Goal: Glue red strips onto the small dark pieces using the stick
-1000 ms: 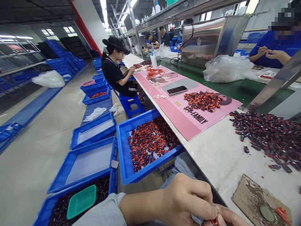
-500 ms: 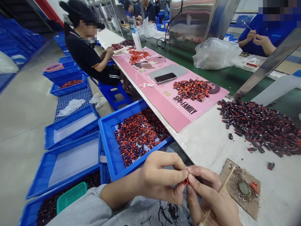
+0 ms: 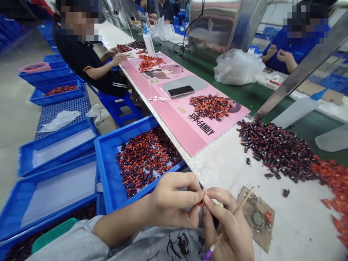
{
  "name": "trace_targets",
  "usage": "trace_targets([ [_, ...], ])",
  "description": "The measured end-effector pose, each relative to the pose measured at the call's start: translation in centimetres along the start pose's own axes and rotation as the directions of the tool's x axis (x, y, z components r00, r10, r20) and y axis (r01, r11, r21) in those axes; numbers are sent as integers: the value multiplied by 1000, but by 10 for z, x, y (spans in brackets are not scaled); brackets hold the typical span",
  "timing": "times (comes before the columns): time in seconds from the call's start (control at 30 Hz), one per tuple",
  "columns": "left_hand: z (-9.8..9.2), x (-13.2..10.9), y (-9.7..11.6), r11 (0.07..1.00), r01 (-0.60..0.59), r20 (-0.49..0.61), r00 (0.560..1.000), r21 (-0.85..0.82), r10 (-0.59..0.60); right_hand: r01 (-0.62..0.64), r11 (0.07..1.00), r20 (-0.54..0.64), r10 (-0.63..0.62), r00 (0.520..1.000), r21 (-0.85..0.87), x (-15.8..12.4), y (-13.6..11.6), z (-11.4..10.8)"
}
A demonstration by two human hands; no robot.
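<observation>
My left hand (image 3: 176, 199) pinches a small red-and-black piece (image 3: 201, 203) between thumb and fingertips; its red ring-like end shows. Fingertips of my right hand (image 3: 231, 221) meet the left ones at that piece. A thin wooden stick (image 3: 246, 198) with a purple end (image 3: 208, 253) lies across the right hand, held against the palm and fingers. Just beyond the right hand is a stained cardboard square (image 3: 265, 233) carrying a round greyish disc (image 3: 257, 219) and a little red piece (image 3: 268, 216). Fingers hide most of the pinched piece.
Dark pieces (image 3: 280, 148) and red pieces (image 3: 337, 185) are heaped on the white table (image 3: 217, 170). A pink mat (image 3: 174, 130) bears a phone (image 3: 181, 91) and mixed pieces (image 3: 210, 107). Blue trays (image 3: 102, 174) stand at left. Co-workers (image 3: 84, 58) sit nearby.
The view has shifted right, so things sit further left and the red heap shows. Both hands keep their pinch on the piece. More of the stick's purple end is visible.
</observation>
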State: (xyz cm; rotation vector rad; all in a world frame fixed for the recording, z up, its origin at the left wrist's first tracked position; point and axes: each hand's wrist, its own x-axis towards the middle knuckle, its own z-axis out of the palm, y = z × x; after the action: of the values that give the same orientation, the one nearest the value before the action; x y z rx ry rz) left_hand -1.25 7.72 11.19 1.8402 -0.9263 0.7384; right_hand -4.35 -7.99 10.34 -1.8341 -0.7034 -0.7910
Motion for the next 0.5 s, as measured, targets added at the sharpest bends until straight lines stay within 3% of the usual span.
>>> trace_targets([
  [0.17, 19, 10, -1, 973, 125, -27, 991, -193, -133, -11, 996, 27, 13, 1000, -91, 1, 15, -19],
  [0.27, 30, 18, 0, 960, 128, -79, 985, -249, -152, -34, 989, 60, 44, 997, -147, 2, 20, -33],
  [0.5, 39, 40, 8, 965, 40, -187, 978, -259, -91, -196, 966, -128, 176, 976, -171, -6, 19, -47],
])
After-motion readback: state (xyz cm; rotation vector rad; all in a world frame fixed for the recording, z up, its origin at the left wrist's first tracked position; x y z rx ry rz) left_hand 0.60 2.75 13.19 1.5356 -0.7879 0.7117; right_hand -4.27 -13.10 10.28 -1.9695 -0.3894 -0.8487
